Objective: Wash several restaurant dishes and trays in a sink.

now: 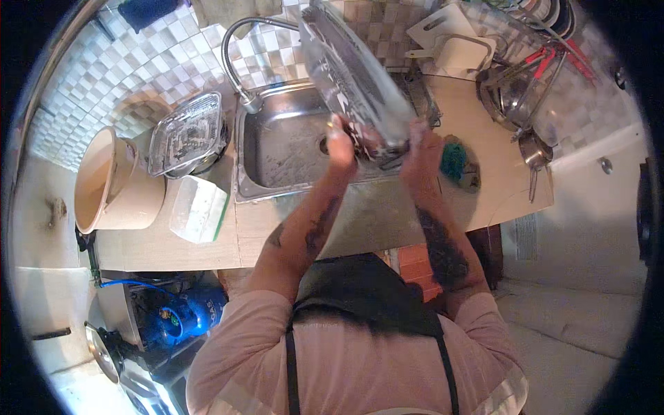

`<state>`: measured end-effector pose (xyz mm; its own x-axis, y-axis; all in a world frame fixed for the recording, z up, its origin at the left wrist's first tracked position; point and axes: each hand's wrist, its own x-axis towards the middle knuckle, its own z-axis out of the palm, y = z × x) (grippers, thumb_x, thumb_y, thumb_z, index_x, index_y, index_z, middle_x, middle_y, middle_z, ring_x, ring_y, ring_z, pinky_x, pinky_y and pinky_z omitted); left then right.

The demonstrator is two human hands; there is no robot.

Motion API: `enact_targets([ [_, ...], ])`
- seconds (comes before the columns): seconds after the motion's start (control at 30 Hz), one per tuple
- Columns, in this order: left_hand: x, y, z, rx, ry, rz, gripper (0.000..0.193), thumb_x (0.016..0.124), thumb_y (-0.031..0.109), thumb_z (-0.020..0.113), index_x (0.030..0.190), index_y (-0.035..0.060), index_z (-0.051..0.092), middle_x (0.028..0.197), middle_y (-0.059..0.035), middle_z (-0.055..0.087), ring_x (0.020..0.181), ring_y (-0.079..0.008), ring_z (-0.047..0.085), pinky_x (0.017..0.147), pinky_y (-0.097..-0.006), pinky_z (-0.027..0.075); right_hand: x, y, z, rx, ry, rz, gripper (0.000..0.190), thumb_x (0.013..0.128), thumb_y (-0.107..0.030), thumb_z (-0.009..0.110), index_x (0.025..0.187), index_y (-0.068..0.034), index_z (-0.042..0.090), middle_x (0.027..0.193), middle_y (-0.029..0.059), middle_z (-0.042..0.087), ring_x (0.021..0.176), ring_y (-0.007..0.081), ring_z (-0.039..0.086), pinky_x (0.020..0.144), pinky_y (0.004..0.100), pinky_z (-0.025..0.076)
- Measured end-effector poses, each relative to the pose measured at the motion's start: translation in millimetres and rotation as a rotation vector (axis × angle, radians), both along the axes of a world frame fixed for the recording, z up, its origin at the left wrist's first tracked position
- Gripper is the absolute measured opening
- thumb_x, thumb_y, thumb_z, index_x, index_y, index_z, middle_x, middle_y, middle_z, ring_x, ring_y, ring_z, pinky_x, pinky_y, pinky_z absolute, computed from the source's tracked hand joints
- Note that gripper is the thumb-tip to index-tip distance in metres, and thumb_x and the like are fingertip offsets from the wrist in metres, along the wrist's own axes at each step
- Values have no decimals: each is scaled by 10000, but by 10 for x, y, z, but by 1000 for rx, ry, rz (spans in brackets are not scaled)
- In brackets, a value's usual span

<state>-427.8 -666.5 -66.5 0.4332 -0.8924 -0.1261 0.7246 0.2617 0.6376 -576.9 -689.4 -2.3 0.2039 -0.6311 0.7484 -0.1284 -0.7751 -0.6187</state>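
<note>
A large rectangular pan [337, 78] with whitish streaks, perhaps suds, stands tilted up over the stainless steel sink [285, 140]. My left hand [341, 145] grips its near left edge. My right hand [423, 150], blurred, holds the near right corner. Part of the fingers of both hands is hidden by the pan. Behind the sink a flexible metal faucet [226, 52] arches over, its far end hidden behind the pan. A green scouring pad [454, 160] lies on the counter just right of my right hand.
Left of the sink are a beige bucket [140, 197], a ribbed metal tray [187, 135] on other cookware, and a translucent plastic container [194, 207]. Cutting boards [446, 31], a metal colander [493, 98] and a small saucepan [534, 148] stand to the right. A blue gas cylinder [199, 311] is below.
</note>
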Motion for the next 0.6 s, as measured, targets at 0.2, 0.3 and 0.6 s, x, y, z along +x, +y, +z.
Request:
enact_targets([
  [0.2, -307, 432, 214, -50, 215, -112, 481, 942, 495, 395, 1083, 57, 536, 899, -118, 619, 819, -249, 628, 733, -385, 536, 353, 246, 187, 294, -19, 216, 310, 878, -183, 587, 638, 5, 530, 531, 129, 457, 457, 205, 432, 456, 338, 327],
  [0.3, -185, 460, 305, -31, 124, -19, 470, 940, 476, 413, 1054, 40, 544, 901, -100, 616, 824, -218, 625, 711, -353, 536, 395, 230, 102, 81, 126, 235, 317, 872, -178, 586, 616, -5, 516, 536, 129, 457, 466, 197, 453, 461, 344, 330],
  [0.6, 471, 511, 145, 376, -965, 538, 279, 962, 193, 438, 1154, -9, 442, 1010, -150, 516, 854, -233, 510, 784, -342, 457, 159, 21, 321, 831, -437, 175, 301, 928, -282, 546, 948, 5, 636, 783, 50, 601, 670, 157, 543, 636, 337, 462],
])
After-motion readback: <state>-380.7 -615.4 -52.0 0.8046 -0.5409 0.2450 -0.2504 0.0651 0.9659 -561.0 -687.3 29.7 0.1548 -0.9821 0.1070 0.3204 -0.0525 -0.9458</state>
